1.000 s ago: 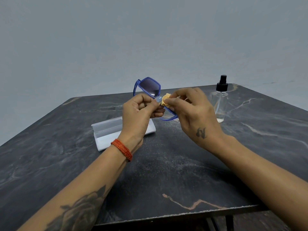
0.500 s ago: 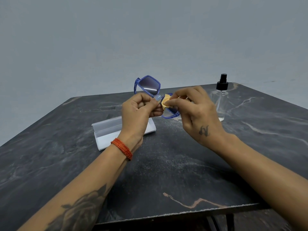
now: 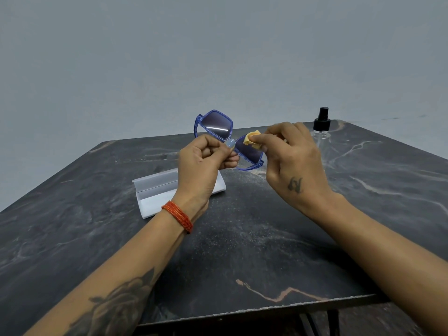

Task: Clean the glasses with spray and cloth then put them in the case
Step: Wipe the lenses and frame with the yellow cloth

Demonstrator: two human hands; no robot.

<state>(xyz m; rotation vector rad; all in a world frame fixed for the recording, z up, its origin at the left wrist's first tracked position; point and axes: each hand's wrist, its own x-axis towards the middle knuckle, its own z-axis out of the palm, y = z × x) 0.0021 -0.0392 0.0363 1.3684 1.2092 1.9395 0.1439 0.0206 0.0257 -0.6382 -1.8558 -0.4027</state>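
An open white case [image 3: 167, 190] lies on the desk [image 3: 242, 238] below the left fingers, partly hidden by that wrist; a spray bottle [image 3: 322, 127] stands beyond the right fingers. Left hand [image 3: 206, 161] pinches the glasses [image 3: 218, 132] at the bridge, held tilted above the desk. Right hand [image 3: 291, 156] pinches a yellow cloth [image 3: 252, 139] on the lower lens.

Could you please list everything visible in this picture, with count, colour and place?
glasses: one pair, blue frame, dark lenses, held above the table
cloth: one, yellow, bunched against the lower lens
case: one, white, open, on the table behind the left hand
spray bottle: one, clear with black nozzle, far right of the table
table: one, dark marbled
bracelet: one, orange-red, on the left wrist
left hand: pinches the glasses at the bridge
right hand: pinches the cloth
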